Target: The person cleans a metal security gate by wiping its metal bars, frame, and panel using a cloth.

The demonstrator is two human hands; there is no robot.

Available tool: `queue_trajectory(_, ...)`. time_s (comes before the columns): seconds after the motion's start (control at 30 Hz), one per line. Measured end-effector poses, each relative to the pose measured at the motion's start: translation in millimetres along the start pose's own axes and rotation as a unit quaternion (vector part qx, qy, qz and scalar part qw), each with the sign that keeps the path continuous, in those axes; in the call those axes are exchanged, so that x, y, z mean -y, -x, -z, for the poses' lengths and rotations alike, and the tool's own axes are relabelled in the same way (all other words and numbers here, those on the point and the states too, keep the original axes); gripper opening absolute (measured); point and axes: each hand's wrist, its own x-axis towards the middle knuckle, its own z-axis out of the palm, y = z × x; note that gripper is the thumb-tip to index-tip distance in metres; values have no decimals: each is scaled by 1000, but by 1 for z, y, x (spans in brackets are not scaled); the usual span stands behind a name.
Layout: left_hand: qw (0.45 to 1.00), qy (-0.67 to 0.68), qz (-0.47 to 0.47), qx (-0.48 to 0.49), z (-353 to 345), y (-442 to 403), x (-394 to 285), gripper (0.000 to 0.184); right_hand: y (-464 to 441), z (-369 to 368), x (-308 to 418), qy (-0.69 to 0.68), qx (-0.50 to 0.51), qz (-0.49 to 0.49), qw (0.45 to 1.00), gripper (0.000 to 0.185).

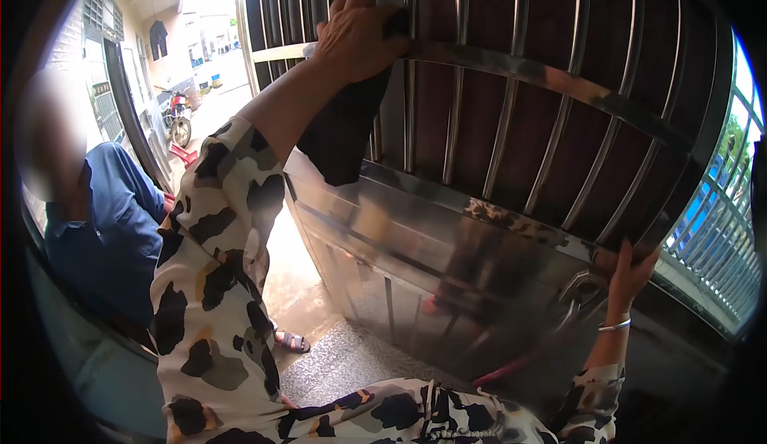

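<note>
In the head view a metal door (527, 116) with shiny upright bars and a lower polished panel stands before me. My left hand (359, 40) is raised to its upper crossbar, fingers closed on a black cloth (347, 132) that hangs below the wrist. The cloth lies against the bars. Lower right, my right hand (633, 272) grips the door's frame edge, thumb on the near face; its other fingers are partly hidden. A round-plated door handle (582, 288) sits just left of that hand. A silvery bangle (615, 326) circles my right wrist.
A person in blue clothes (112, 220) sits close on my left. Behind them are a parked motorcycle (179, 116) and a hanging dark garment (158, 39). A sandalled foot (292, 342) shows by the speckled stone floor (343, 364). Metal railings (719, 236) stand at right.
</note>
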Motion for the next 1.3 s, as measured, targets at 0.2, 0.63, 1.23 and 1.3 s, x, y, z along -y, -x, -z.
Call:
queue_trajectory(0.2, 996, 31, -62, -51, -13, 20, 10, 48, -1, -1, 1, -49, 14, -15, 999, 66)
queue_trajectory(0.63, 987, -105, -119, 37, 51, -9, 47, 37, 0, 1, 2, 2, 3, 18, 1000, 58)
queue_trajectory(1.23, 987, 61, -144, -25, 61, -18, -30, 35, -2, 1, 3, -14, 11, 14, 1000, 58)
queue_trajectory(1.3, 993, -17, -120, -7, 50, -22, -42, 35, -1, 3, -2, -28, 32, -27, 999, 62)
